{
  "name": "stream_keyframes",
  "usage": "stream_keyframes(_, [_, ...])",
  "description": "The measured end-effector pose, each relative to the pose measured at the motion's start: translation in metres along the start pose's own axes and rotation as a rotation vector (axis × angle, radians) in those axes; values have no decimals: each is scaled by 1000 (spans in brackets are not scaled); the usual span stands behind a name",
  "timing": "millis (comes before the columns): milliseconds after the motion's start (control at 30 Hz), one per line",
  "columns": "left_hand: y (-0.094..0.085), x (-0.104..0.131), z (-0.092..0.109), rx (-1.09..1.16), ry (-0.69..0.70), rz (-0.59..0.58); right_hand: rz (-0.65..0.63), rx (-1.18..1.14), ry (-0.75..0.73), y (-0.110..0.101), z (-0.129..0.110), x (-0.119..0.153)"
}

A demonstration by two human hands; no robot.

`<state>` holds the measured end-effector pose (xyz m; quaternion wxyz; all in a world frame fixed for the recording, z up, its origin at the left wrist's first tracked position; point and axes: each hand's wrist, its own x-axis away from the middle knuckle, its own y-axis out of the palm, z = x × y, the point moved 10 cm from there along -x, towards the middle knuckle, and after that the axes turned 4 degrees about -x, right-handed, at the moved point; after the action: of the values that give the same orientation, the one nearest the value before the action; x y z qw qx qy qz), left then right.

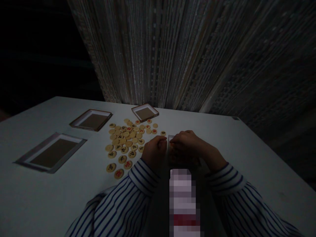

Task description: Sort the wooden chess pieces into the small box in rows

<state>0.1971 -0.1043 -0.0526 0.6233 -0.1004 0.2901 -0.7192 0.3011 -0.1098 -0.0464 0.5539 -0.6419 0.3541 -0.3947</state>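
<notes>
Discs (125, 134) crowd the bench (61, 194) beside your left hand (155, 149). Your right hand (187, 141) partly covers a box (169, 139); neither grip is discernible.

Your sleeves (118, 204) are matt cloth; the pieces (126, 134) look smooth and wooden, the table (61, 200) smooth, 3 trays (54, 153) cardboard, the far curtain (153, 59) rough, stringy cloth.

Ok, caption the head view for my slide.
Left hand and right hand at a small box, beside scattered round pieces on a white table.
</notes>
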Motion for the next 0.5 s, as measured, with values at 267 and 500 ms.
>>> stream_keyframes(267, [-1,-1,2,-27,6,-2,0,-2,9,0,1,0])
stream_keyframes(500, [-2,0,3,-72,1,-5,-22,1,4,-1,-1,1])
